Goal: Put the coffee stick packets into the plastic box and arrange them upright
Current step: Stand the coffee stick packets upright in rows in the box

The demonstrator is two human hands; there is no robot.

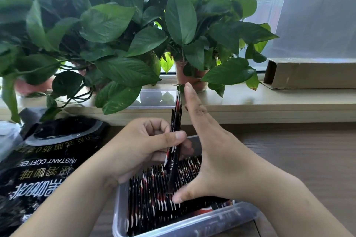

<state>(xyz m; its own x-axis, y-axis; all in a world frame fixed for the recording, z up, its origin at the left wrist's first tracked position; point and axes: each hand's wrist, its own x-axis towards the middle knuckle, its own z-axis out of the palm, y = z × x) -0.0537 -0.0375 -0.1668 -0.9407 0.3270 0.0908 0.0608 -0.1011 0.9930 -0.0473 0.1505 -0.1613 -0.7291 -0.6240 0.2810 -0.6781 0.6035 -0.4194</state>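
Above the clear rectangular plastic box [202, 225], the left hand [146, 140] pinches a few black-and-red coffee stick packets [176, 121] upright, ready to slot in; the right hand [212, 152], fingers straight, props the standing row [154, 198], likely holding a gap.

Black, red-and-white striped coffee stick packets [154, 198]; green plants [107, 25].

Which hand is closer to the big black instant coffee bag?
Left. The left hand, pinching coffee stick packets, is just right of the instant coffee bag; the right hand is open farther right, beyond those packets, over the plastic box.
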